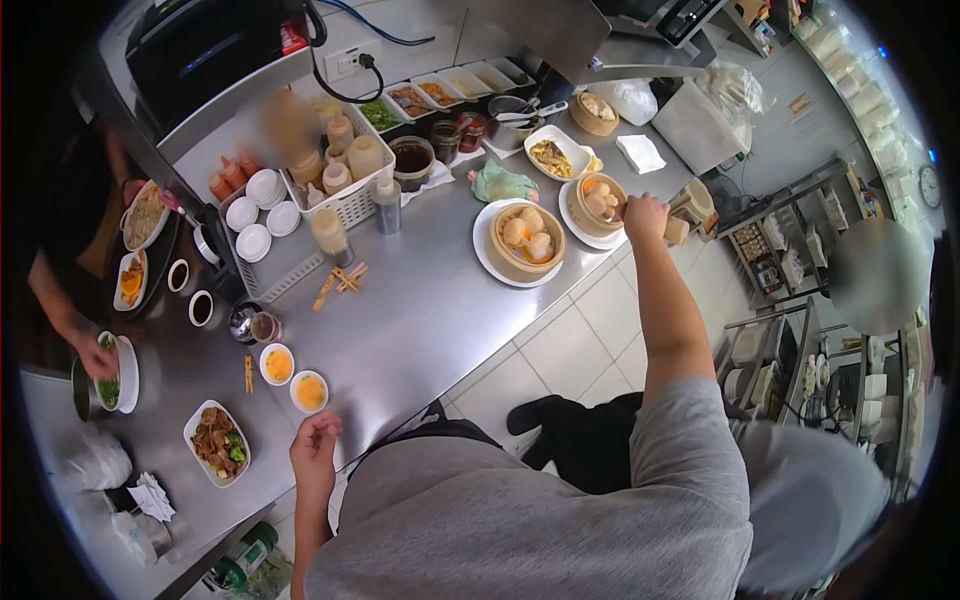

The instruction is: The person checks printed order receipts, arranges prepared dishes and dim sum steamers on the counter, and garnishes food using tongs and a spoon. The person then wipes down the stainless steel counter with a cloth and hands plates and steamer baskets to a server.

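Observation:
My right hand is closed at the right rim of a bamboo steamer with several dumplings inside. That steamer stands on a white plate near the counter's edge. To its left, a second bamboo steamer with larger dumplings sits on another white plate. My left hand hangs by the counter's front edge, fingers loosely bent, with nothing visible in it. Just beyond it are two small white bowls, one nearer and one farther, with yellow-orange contents.
A meat and broccoli dish is on the metal counter. Sauce bottles fill a white basket. At left, another person's hand is over a bowl of greens. A person in grey stands close at my right.

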The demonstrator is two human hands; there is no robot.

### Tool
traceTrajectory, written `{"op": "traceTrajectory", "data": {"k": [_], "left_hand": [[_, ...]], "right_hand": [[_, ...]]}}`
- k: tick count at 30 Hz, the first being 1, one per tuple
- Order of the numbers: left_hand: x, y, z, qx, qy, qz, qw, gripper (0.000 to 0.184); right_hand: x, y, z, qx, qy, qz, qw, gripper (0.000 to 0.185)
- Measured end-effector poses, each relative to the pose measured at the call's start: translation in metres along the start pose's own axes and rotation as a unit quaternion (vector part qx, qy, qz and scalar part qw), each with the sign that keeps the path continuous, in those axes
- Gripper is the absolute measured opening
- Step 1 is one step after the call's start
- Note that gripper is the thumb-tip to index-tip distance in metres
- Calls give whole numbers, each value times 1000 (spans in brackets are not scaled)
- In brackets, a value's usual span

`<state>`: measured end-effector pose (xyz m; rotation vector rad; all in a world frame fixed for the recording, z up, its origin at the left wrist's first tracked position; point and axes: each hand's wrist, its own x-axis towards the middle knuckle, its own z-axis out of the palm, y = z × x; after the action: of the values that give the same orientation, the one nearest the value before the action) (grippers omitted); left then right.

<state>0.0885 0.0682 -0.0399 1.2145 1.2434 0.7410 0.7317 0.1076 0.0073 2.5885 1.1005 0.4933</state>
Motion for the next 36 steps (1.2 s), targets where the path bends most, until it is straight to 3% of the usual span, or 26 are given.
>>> {"op": "traceTrajectory", "data": {"k": [5,8,12,13,15,16,18,19,20,21,24,29,31,33,34,35,36], "left_hand": [[3,12,14,9,-1,1,1000,20],[9,14,18,7,-5,12,1000,21],[18,6,19,25,-29,35,999,21],[19,8,19,40,-29,40,998,21],[25,18,21,56,-31,50,997,21],[27,21,23,65,-33,58,996,20],[31,20,24,63,-29,53,996,19],[35,11,25,67,-32,48,996,20],[35,4,23,72,-24,50,996,20],[34,13,25,82,-35,85,992,23],[32,24,14,84,-30,78,993,25],[24,14,-5,56,4,88,995,25],[14,21,-7,66,12,64,996,26],[11,23,-10,67,15,55,996,27],[9,20,-10,64,13,55,996,27],[9,18,-10,62,11,55,996,27],[10,15,-9,62,10,70,996,26]], "right_hand": [[22,11,14,-29,-9,69,997,25],[9,22,7,1,-65,19,998,25],[-15,5,-37,176,11,123,977,33],[-22,-9,-54,316,29,107,942,37],[-43,-39,-81,576,51,70,813,46],[-47,-60,-82,628,47,37,776,50],[-73,-111,-85,664,40,-75,743,47],[-94,-137,-106,610,8,-107,785,47],[-116,-161,-144,608,-99,-126,777,49],[-119,-201,-104,687,-48,-217,691,50],[-146,-275,-109,655,-39,-268,705,55],[-151,-329,-111,727,-26,-189,660,71],[-160,-324,-88,727,102,-210,645,78],[-178,-300,-58,791,-24,-124,598,74],[-189,-285,-27,823,-83,-53,560,60],[-202,-253,-25,864,-199,69,457,50],[-202,-235,2,844,-222,231,431,43]]}}
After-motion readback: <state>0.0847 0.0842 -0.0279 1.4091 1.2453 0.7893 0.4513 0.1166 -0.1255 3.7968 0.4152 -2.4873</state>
